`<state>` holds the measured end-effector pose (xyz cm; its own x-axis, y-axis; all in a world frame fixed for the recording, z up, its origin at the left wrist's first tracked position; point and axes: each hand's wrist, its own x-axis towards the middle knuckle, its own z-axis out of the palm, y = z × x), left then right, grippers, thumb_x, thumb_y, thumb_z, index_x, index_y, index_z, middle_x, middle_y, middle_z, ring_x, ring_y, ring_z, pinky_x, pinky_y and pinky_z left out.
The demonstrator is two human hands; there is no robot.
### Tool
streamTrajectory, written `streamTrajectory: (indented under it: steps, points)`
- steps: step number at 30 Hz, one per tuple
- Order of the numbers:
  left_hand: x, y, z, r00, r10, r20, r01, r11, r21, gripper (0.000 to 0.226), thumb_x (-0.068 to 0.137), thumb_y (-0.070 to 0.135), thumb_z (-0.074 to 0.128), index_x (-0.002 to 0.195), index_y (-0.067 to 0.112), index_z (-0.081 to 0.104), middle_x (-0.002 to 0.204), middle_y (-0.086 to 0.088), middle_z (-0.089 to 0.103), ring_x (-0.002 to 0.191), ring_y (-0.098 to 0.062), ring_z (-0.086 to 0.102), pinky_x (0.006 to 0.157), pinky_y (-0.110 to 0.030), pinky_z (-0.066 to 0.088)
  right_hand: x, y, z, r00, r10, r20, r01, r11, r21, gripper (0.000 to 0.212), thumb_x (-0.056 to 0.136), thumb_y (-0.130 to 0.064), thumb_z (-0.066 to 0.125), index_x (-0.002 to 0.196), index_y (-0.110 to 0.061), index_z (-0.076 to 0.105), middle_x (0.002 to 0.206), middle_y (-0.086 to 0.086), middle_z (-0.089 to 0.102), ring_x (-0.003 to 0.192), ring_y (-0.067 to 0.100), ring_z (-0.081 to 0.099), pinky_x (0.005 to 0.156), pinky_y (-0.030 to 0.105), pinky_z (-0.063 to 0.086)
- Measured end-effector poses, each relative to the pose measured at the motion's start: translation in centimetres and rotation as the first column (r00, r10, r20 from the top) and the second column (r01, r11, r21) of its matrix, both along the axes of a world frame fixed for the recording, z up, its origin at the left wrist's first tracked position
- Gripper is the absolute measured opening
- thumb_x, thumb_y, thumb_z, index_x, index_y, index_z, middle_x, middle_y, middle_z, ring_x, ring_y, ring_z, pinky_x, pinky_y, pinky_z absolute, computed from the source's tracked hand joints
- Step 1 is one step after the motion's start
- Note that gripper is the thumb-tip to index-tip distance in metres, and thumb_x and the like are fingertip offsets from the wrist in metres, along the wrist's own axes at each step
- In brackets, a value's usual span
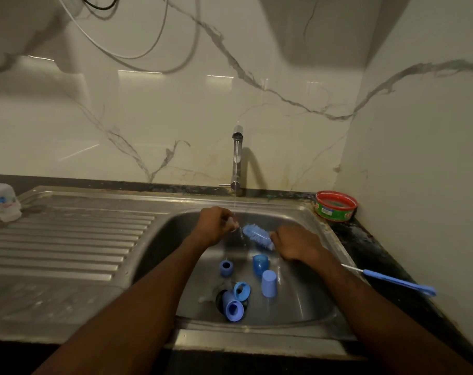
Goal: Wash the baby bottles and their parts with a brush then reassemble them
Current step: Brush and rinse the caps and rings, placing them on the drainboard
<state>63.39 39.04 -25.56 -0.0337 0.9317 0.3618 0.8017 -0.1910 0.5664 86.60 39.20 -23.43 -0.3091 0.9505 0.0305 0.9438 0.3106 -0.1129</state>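
Note:
My left hand (213, 224) pinches a small clear bottle part (233, 224), probably a teat, under the thin stream of tap water. My right hand (293, 244) grips the handle of a blue bottle brush (257, 235), whose bristle head points at that part and almost touches it. Both hands are over the steel sink basin (305, 301). On the basin floor lie several blue parts: a ring (226, 267), a cap (260, 264), a cup-shaped cap (269, 284), another ring (241, 290) and a cap over the drain (234, 309).
The tap (237, 161) runs at the back of the sink. A thin blue teat brush (392, 280) lies on the dark counter at right. A red-rimmed green soap tub (336, 206) sits in the back right corner. A clear container (2, 203) stands on the ribbed drainboard (67, 239).

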Motion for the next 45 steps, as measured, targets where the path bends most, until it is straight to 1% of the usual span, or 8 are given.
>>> streamTrajectory:
  steps: [8, 13, 17, 20, 22, 31, 36, 45]
  points:
    - [-0.7, -4.9, 0.6, 0.971, 0.118, -0.206, -0.151, 0.977, -0.151, 0.017, 0.089, 0.03, 0.076, 0.097, 0.015, 0.074, 0.092, -0.002, 0.073, 0.086, -0.015, 0.069, 0.084, -0.035, 0.058, -1.2, -2.1, 1.4, 0.987, -0.047, -0.153, 0.068, 0.989, 0.134, 0.055, 0.094, -0.064, 0.036, 0.11, -0.021, 0.068, 0.109, 0.006, 0.07, 0.091, 0.022, 0.062, 0.083, 0.038, 0.051]
    - [-2.2, -7.1, 3.6, 0.931, 0.365, -0.022, -0.319, 0.839, 0.441, 0.025, 0.095, 0.051, 0.064, 0.108, 0.031, 0.069, 0.104, 0.011, 0.069, 0.082, -0.004, 0.063, 0.072, -0.027, 0.054, -2.1, -2.7, 2.9, 0.948, 0.102, -0.301, 0.0, 0.947, 0.32, 0.025, 0.095, -0.041, 0.064, 0.107, -0.019, 0.063, 0.097, -0.001, 0.066, 0.079, 0.015, 0.059, 0.069, 0.03, 0.052]
    - [-2.0, -6.7, 4.8, 0.924, 0.372, 0.088, -0.34, 0.697, 0.631, 0.022, 0.097, 0.039, 0.067, 0.115, 0.027, 0.065, 0.113, 0.01, 0.06, 0.082, 0.001, 0.055, 0.072, -0.013, 0.043, -2.2, -3.3, 4.6, 0.871, 0.337, -0.356, 0.055, 0.654, 0.755, 0.02, 0.097, -0.036, 0.063, 0.106, -0.02, 0.055, 0.091, -0.002, 0.06, 0.07, 0.013, 0.055, 0.053, 0.025, 0.046]
    - [-2.0, -6.2, 2.6, 0.928, 0.316, -0.2, -0.31, 0.949, 0.058, 0.024, 0.09, 0.032, 0.075, 0.105, 0.015, 0.071, 0.091, 0.001, 0.066, 0.073, -0.007, 0.056, 0.073, -0.022, 0.044, -2.6, -2.9, 3.7, 0.96, 0.122, -0.251, -0.032, 0.942, 0.335, 0.026, 0.097, -0.036, 0.063, 0.115, -0.017, 0.059, 0.106, 0.004, 0.065, 0.089, 0.019, 0.062, 0.078, 0.035, 0.053]
    - [-1.8, -6.8, 0.9, 0.91, 0.204, -0.36, -0.317, 0.904, -0.289, 0.033, 0.083, 0.03, 0.083, 0.106, 0.009, 0.072, 0.081, -0.002, 0.066, 0.069, -0.011, 0.062, 0.072, -0.026, 0.053, -2.5, -3.0, 2.5, 0.997, 0.061, -0.038, -0.052, 0.977, 0.209, 0.026, 0.097, -0.039, 0.061, 0.115, -0.02, 0.061, 0.112, 0.006, 0.066, 0.095, 0.021, 0.063, 0.084, 0.037, 0.053]
    - [-1.7, -6.1, 3.0, 0.957, 0.284, 0.06, -0.279, 0.844, 0.457, 0.014, 0.094, 0.021, 0.071, 0.106, 0.015, 0.072, 0.102, 0.002, 0.061, 0.09, -0.007, 0.055, 0.073, -0.006, 0.034, -2.6, -3.8, 4.0, 0.956, 0.098, -0.278, 0.05, 0.875, 0.482, 0.024, 0.1, -0.04, 0.057, 0.118, -0.024, 0.053, 0.108, 0.0, 0.065, 0.089, 0.021, 0.063, 0.076, 0.037, 0.054]
    - [-2.5, -5.6, 0.1, 0.946, 0.18, -0.27, -0.218, 0.969, -0.119, 0.019, 0.084, 0.022, 0.08, 0.099, 0.011, 0.074, 0.097, -0.003, 0.071, 0.093, -0.015, 0.069, 0.078, -0.023, 0.051, -2.7, -4.0, 3.2, 0.997, 0.027, -0.07, -0.004, 0.95, 0.312, 0.029, 0.095, -0.043, 0.063, 0.117, -0.026, 0.056, 0.108, 0.0, 0.067, 0.093, 0.019, 0.064, 0.081, 0.036, 0.054]
    - [-1.4, -7.3, 2.0, 0.987, 0.162, -0.021, -0.161, 0.986, 0.031, 0.015, 0.091, 0.015, 0.068, 0.105, 0.015, 0.075, 0.095, -0.002, 0.074, 0.083, -0.01, 0.068, 0.081, -0.022, 0.055, -2.2, -4.0, 3.3, 0.967, -0.056, -0.25, 0.088, 0.989, 0.12, 0.043, 0.097, -0.062, 0.047, 0.114, -0.029, 0.068, 0.112, -0.001, 0.069, 0.099, 0.018, 0.064, 0.083, 0.035, 0.049]
